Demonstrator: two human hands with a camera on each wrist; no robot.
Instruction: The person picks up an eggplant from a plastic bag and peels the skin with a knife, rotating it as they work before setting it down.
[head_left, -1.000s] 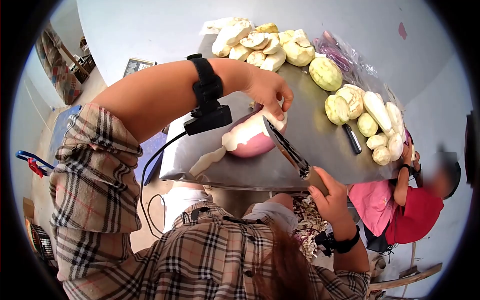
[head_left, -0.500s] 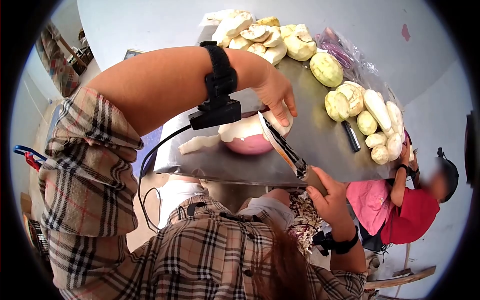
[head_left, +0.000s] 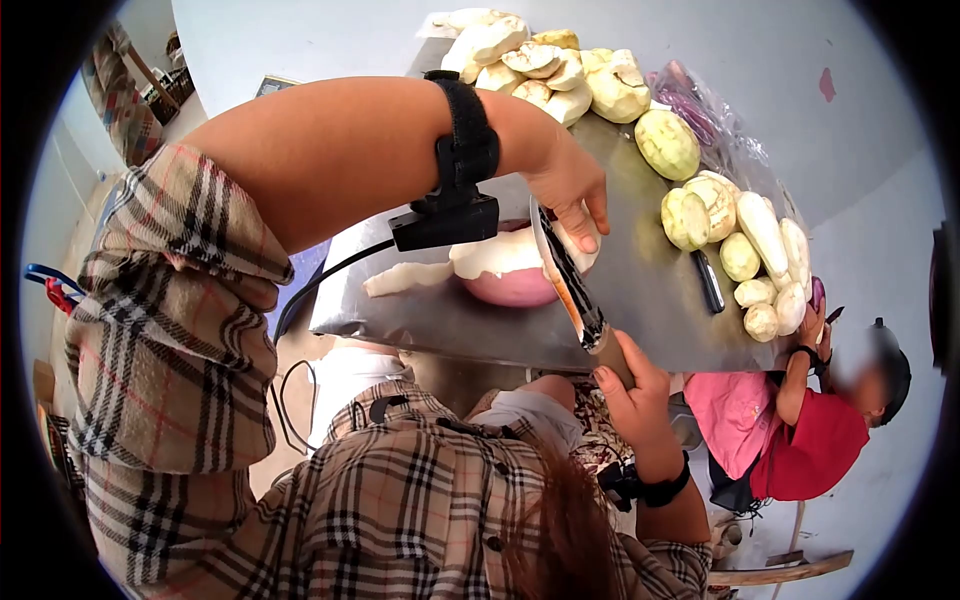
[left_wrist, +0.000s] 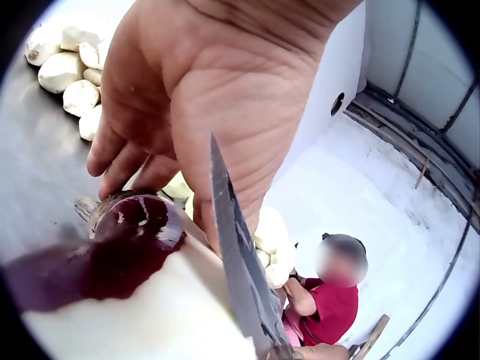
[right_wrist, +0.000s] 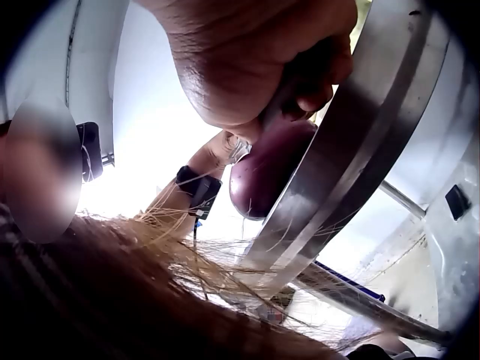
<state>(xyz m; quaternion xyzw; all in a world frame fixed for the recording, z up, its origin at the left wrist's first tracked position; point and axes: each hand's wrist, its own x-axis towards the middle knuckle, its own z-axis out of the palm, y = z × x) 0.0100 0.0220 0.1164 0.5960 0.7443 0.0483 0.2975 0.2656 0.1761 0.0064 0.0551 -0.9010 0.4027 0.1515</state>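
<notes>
A big purple eggplant (head_left: pixel 510 288), part of its skin off and pale flesh showing, lies on the metal table (head_left: pixel 440 335). My left hand (head_left: pixel 565 178) grips its right end, fingers and thumb around the stem cap in the left wrist view. In my right hand (head_left: pixel 640 395) is a knife (head_left: pixel 572 290) held by its brown handle. The knife's blade slants up across the eggplant's right part, tip beside my left thumb. From the eggplant's left end a pale strip of peel (head_left: pixel 405 278) trails onto the table. Dark unpeeled skin (right_wrist: pixel 262 176) faces the right wrist camera.
Peeled eggplants (head_left: pixel 535 65) are heaped at the back, with more (head_left: pixel 740 255) on the right. A black object (head_left: pixel 708 280) lies near them, and a plastic bag (head_left: pixel 690 110) behind. Another person in red (head_left: pixel 815 440) sits to the right. Peelings (head_left: pixel 600 440) lie below the table edge.
The eggplant and its peel strip have turned to lie more level. My left hand has shifted with its end, and the knife stands steeper, its tip now at my left thumb.
</notes>
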